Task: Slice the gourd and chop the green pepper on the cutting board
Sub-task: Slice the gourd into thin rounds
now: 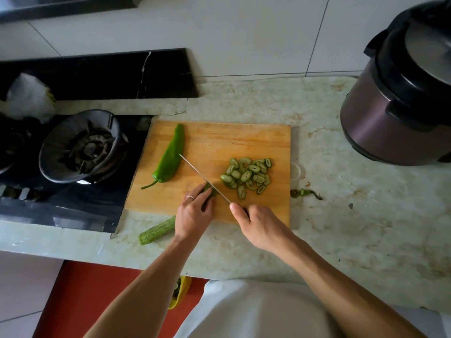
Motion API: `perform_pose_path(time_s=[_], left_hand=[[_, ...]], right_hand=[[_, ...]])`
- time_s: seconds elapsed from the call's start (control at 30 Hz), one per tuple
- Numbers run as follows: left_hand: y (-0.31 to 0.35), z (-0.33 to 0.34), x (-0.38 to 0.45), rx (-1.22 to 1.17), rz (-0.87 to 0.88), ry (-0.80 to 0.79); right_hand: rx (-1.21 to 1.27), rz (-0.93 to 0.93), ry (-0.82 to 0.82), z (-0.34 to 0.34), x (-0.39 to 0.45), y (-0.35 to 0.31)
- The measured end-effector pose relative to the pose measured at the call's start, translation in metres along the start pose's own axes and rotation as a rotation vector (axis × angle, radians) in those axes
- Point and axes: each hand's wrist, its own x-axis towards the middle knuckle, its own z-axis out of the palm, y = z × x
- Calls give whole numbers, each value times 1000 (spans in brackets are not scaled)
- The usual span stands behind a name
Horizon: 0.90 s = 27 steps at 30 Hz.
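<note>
On the marble counter [341, 215], beside the gas stove [80, 147], a wooden cutting board [219, 140] lies flat. The left hand [194, 213], a ring on one finger, curls its fingers down over the gourd [157, 232], pinning it at the board's near edge; the uncut end sticks out leftward off the board onto the counter. The right hand [256, 225] is wrapped around a knife [203, 178], its handle hidden in the fist, blade edge set on the gourd's cut end just beside the left fingertips. Gourd slices [247, 175] heaped on the board's right half. Whole green pepper [169, 157] lies on the left half, stem toward the near side. Trimmed stem scrap [305, 193] on the counter right of the board. Pressure cooker [400, 93] at far right.
</note>
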Motion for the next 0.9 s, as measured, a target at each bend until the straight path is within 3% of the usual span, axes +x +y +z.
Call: perform_pose_path(time_s=[0.9], left_hand=[[-1,2,0,14,60,-5]], right_hand=[[-161,10,20,9,8,-10]])
